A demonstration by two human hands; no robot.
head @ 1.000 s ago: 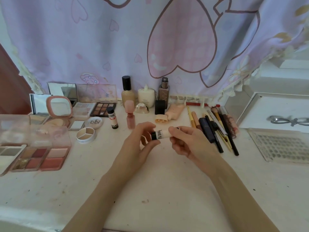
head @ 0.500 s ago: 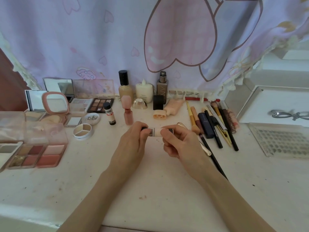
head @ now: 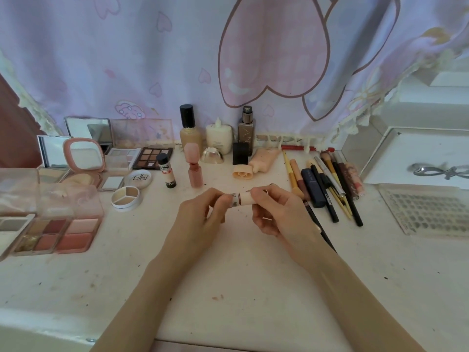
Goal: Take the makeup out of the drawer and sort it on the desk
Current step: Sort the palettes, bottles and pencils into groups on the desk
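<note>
Held level above the middle of the desk (head: 228,270): a small cream tube (head: 243,198), pinched at its dark, labelled end by the left hand (head: 203,219) and at its pale end by the right hand (head: 276,214), fingers curled round it on both sides. Compared with a second ago, drawn a little nearer the body and gripped closer, with less of the label showing between the fingertips; probably being checked or its cap tightened before placement. Not yet sorted, then.

At 12 o'clock from the tube, a row of bottles (head: 189,128) and a pink capped tube (head: 195,168). At 11 o'clock, a matching small tube with a black cap (head: 166,170), upright, likely the right neighbour. At 9 o'clock, open palettes (head: 61,235) and a round trio compact (head: 126,198). At 3 o'clock, a fan of pencils and brushes (head: 327,189), one dark pencil (head: 317,224) running under the right wrist. Farther at 3 o'clock, a clear lash tray (head: 429,212).

Little bare room among the bottles; risk of tipping the upright tube on setting down.
</note>
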